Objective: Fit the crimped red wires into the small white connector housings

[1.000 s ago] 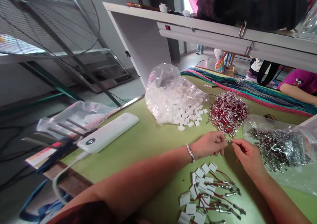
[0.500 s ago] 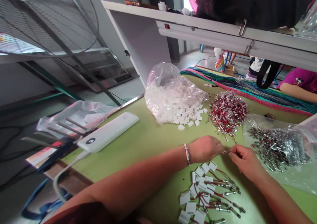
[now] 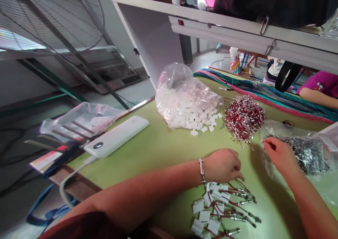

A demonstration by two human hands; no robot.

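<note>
My left hand (image 3: pixel 223 165), with a bracelet at the wrist, is closed just above the rows of white connectors (image 3: pixel 204 216) with red wires and metal ends. A short red wire with a metal tip shows under its fingers. Over the left edge of the bag of small metal parts (image 3: pixel 311 158), my right hand (image 3: pixel 282 154) has thumb and fingertips pressed together; anything between them is too small to make out. The pile of red wires with metal terminals (image 3: pixel 244 117) lies beyond both hands.
A clear bag of white connectors (image 3: pixel 182 98) spills onto the green table (image 3: pixel 148 154). At the left lies a white power bank (image 3: pixel 117 137) with a cable. Long coloured wires (image 3: pixel 264 94) stretch across the back, a person's arm (image 3: pixel 320 94) beside them. A roll of tape sits behind the metal parts.
My hands have moved apart. The left came down and nearer the connector rows; the right moved up and right, from meeting the left fingertips to the bag of metal parts.
</note>
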